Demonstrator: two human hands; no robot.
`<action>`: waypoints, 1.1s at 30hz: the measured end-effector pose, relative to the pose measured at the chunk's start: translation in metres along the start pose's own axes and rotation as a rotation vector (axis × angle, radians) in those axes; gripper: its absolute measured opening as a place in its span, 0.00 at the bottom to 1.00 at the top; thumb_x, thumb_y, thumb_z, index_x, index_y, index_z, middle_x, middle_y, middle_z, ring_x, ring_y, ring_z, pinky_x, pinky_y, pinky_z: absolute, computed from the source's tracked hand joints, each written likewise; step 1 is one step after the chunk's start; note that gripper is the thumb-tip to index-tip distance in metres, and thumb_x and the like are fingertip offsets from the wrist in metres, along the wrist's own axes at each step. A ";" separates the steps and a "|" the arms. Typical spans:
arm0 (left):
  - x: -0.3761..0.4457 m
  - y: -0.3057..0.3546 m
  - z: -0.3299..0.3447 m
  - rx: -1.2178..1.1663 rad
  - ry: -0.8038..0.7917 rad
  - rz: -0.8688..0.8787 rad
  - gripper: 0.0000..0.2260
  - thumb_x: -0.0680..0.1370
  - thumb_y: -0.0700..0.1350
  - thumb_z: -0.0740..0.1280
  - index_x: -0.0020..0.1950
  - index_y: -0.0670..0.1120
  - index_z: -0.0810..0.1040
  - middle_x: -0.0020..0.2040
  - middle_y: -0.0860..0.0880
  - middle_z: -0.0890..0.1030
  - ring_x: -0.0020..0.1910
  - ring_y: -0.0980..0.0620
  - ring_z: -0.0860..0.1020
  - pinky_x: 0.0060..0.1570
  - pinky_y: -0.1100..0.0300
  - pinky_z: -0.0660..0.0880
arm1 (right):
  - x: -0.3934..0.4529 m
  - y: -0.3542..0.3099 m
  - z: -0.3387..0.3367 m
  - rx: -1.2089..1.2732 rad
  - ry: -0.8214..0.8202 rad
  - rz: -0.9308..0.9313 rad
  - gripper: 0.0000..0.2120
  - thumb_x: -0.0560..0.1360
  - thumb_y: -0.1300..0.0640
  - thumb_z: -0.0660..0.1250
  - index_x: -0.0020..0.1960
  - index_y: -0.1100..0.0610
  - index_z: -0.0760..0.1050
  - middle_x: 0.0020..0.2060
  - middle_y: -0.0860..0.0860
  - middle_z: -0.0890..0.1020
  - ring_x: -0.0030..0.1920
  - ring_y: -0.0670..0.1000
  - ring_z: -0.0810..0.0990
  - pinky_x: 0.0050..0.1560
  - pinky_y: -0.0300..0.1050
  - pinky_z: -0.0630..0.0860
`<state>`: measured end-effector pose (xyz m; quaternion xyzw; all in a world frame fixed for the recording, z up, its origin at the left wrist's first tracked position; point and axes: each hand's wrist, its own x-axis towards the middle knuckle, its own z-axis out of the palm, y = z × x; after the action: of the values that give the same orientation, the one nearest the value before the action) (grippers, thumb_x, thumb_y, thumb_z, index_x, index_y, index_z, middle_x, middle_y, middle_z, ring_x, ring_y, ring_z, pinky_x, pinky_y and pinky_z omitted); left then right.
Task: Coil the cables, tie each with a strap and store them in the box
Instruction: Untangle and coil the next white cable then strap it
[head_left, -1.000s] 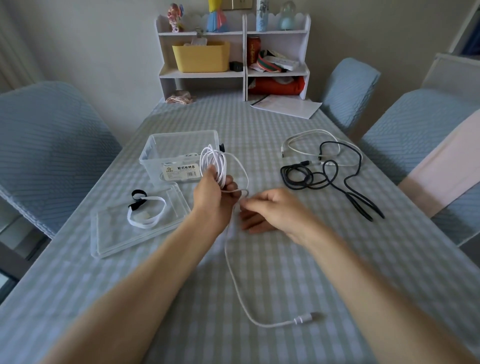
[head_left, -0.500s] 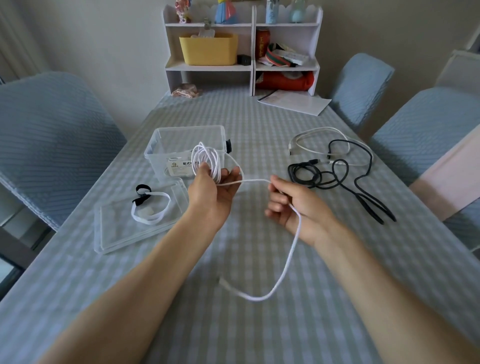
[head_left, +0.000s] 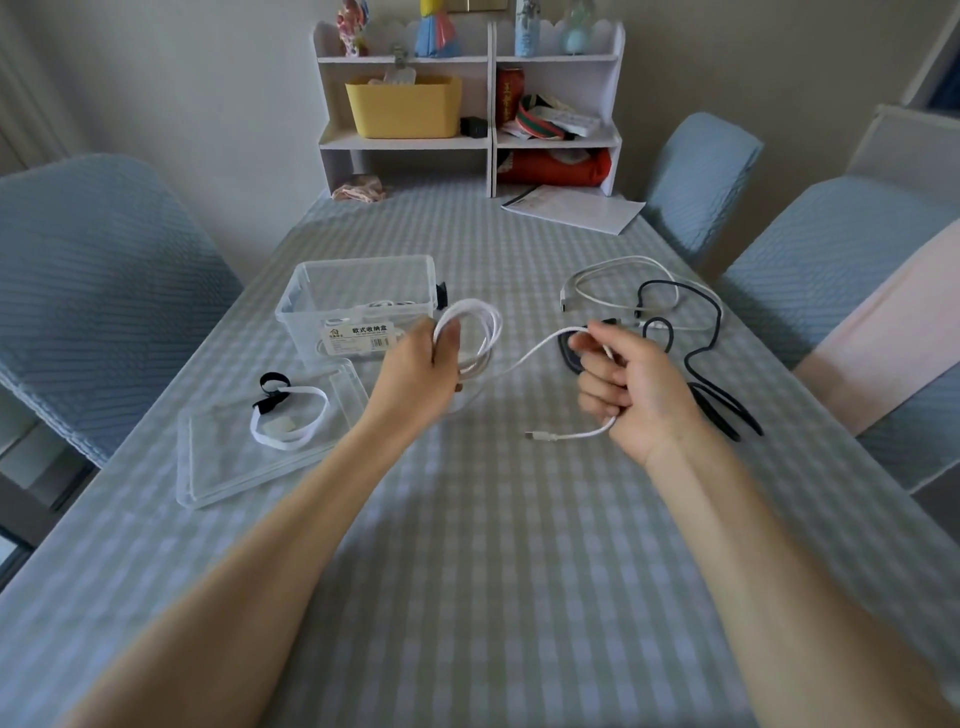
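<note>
Both forearms were bare up to the frame's lower edge, with no sleeve showing. The left hand (head_left: 415, 364) and right hand (head_left: 631, 387) wore no gloves, rings or watch. Nails, where seen, were short and unpainted.

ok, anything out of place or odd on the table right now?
Nothing damaged or spilled. The clear box sits upright with its lid off beside it, straps lying on the lid. A black cable and a white cable lie loosely tangled, not yet coiled.

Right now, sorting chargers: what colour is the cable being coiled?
White cable, clearest in the head view.
</note>
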<state>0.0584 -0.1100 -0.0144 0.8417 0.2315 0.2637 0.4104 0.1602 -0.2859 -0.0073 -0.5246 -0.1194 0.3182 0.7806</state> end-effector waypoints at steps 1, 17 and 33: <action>0.001 -0.002 0.003 0.057 -0.007 0.002 0.15 0.85 0.48 0.55 0.43 0.42 0.71 0.34 0.48 0.77 0.28 0.57 0.78 0.26 0.69 0.66 | 0.000 0.001 0.001 -0.072 -0.010 -0.052 0.15 0.81 0.56 0.61 0.38 0.59 0.76 0.21 0.46 0.58 0.20 0.44 0.55 0.22 0.39 0.51; -0.011 0.007 0.020 -0.026 -0.146 -0.158 0.19 0.83 0.50 0.58 0.41 0.38 0.75 0.30 0.48 0.80 0.28 0.53 0.79 0.31 0.60 0.71 | 0.009 -0.006 -0.007 0.210 0.277 -0.164 0.11 0.83 0.56 0.61 0.44 0.58 0.78 0.33 0.49 0.82 0.30 0.46 0.80 0.31 0.38 0.73; -0.017 0.014 0.024 0.118 -0.147 -0.074 0.13 0.84 0.48 0.58 0.42 0.43 0.72 0.31 0.50 0.74 0.25 0.57 0.72 0.21 0.68 0.63 | 0.001 0.013 0.005 -0.379 -0.016 -0.376 0.20 0.76 0.74 0.61 0.46 0.53 0.84 0.46 0.49 0.87 0.53 0.49 0.84 0.60 0.46 0.78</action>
<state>0.0634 -0.1415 -0.0194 0.8723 0.2468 0.1721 0.3854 0.1537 -0.2785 -0.0170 -0.6273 -0.2786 0.1436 0.7129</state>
